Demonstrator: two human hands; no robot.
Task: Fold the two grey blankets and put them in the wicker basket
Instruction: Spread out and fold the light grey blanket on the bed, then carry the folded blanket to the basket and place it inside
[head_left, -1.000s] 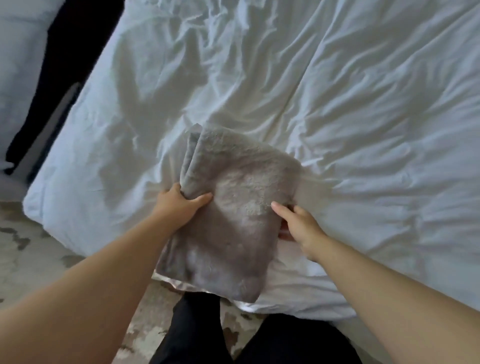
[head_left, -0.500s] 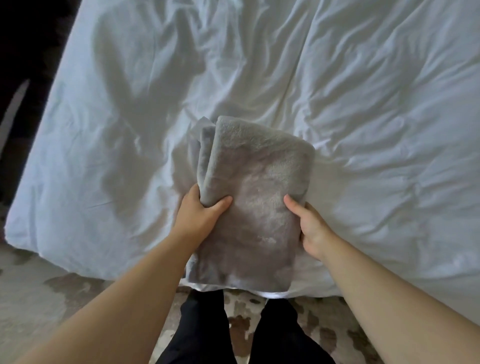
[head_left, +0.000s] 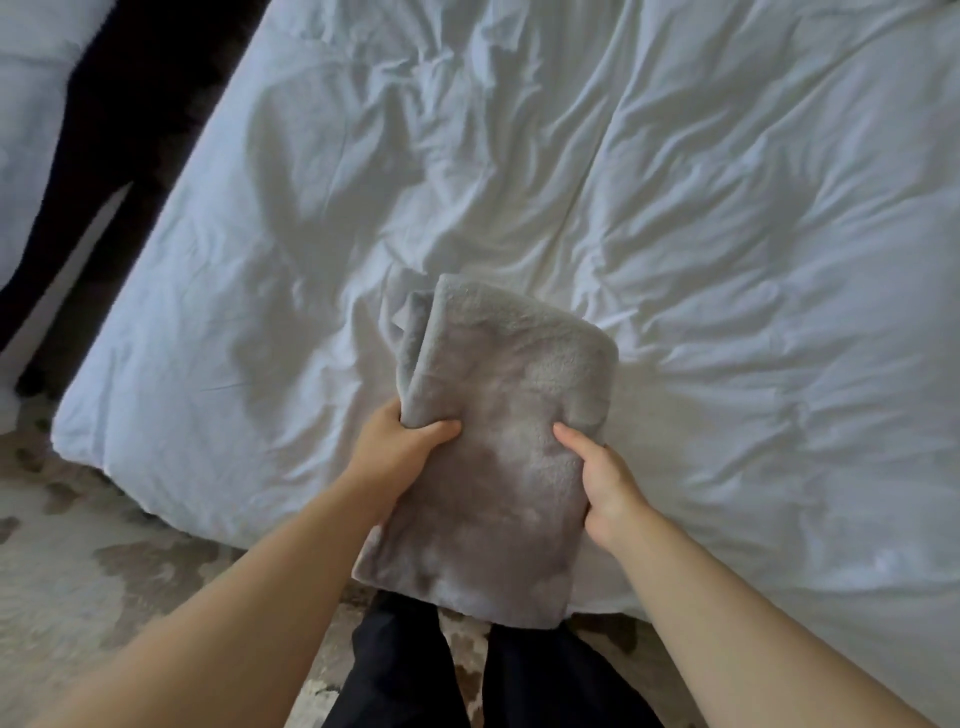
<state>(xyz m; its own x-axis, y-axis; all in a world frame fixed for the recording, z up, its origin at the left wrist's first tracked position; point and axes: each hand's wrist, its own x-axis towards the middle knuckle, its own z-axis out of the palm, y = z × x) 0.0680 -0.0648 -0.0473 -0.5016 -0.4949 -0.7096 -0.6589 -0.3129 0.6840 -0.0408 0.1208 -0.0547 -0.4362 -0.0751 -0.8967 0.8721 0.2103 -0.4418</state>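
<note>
Now a folded grey blanket (head_left: 498, 457) is held between both hands at the near edge of the bed (head_left: 727, 260), not far from the bed's near left corner. It is folded into a thick oblong with its long side running away from the person; along its far left side several loose layers show, and its right side is a smooth rounded fold. The left hand (head_left: 395, 452) grips the blanket's left edge about halfway along, thumb laid across the top surface and fingers curled round underneath. The right hand (head_left: 602, 483) grips the opposite edge at much the same level, thumb pressed on top, with the other fingers hidden beneath the cloth. The near end of the blanket hangs past the bed's edge, in front of the person's dark trousers (head_left: 405, 675). Whether the far end rests on the bed or is lifted just clear of it cannot be told. A crumpled white duvet (head_left: 467, 156) covers the bed, its near edge draping towards the floor. Below the bed's near left corner lies a pale rug (head_left: 78, 545) with darker mottled patches, which also shows between the trouser legs. Beyond the bed's left edge runs a dark gap (head_left: 119, 104), and past it, at the upper left, is more white bedding (head_left: 26, 78).
</note>
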